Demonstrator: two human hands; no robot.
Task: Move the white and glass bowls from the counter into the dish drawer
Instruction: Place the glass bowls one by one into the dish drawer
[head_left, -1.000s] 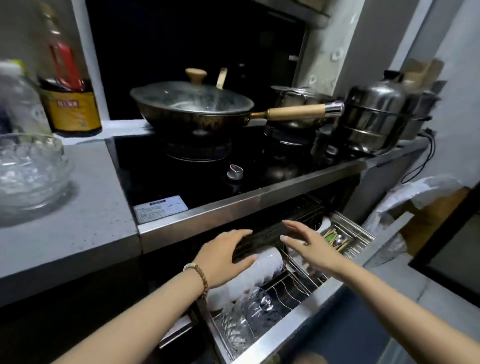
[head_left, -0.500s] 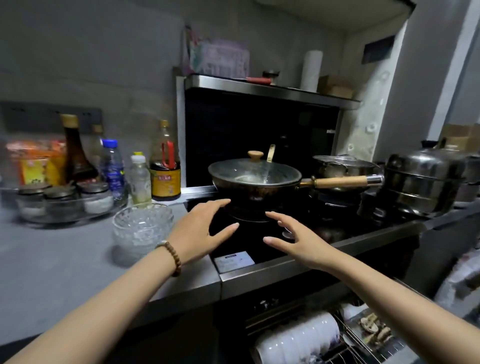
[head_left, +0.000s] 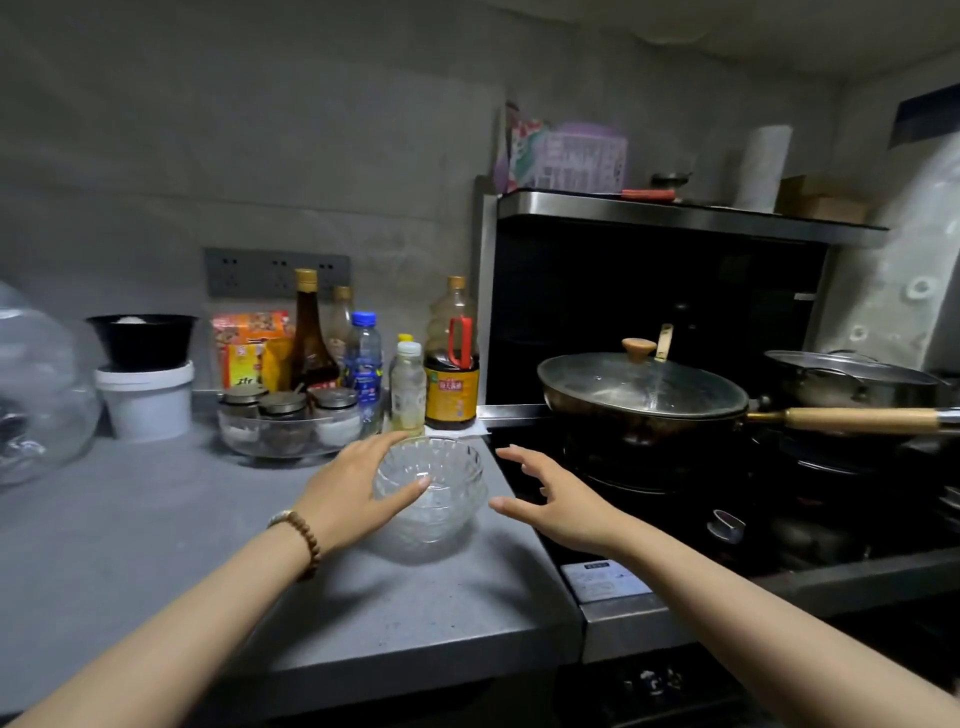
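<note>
A cut-glass bowl (head_left: 441, 499) stands on the grey counter (head_left: 156, 545), close to the counter's right edge beside the stove. My left hand (head_left: 348, 493) cups the bowl's left side, with the fingers curled round the far rim and the thumb on the near wall. Just right of the bowl, my right hand (head_left: 556, 509) hovers over the stove's edge with its fingers spread, not touching the glass. The dish drawer and the white bowls are out of view.
A lidded wok (head_left: 639, 400) with a long wooden handle (head_left: 857, 420) sits on the black stove to the right. Behind the bowl stand sauce bottles (head_left: 452, 364) and a glass tray of spice jars (head_left: 291, 426). A white bucket (head_left: 145, 400) and a large glass jar (head_left: 36, 395) stand at the left.
My view rose from the open drawer to the counter. Both hands moved up and left; my left hand reached the glass bowl and closed round its side, and my right came alongside.
</note>
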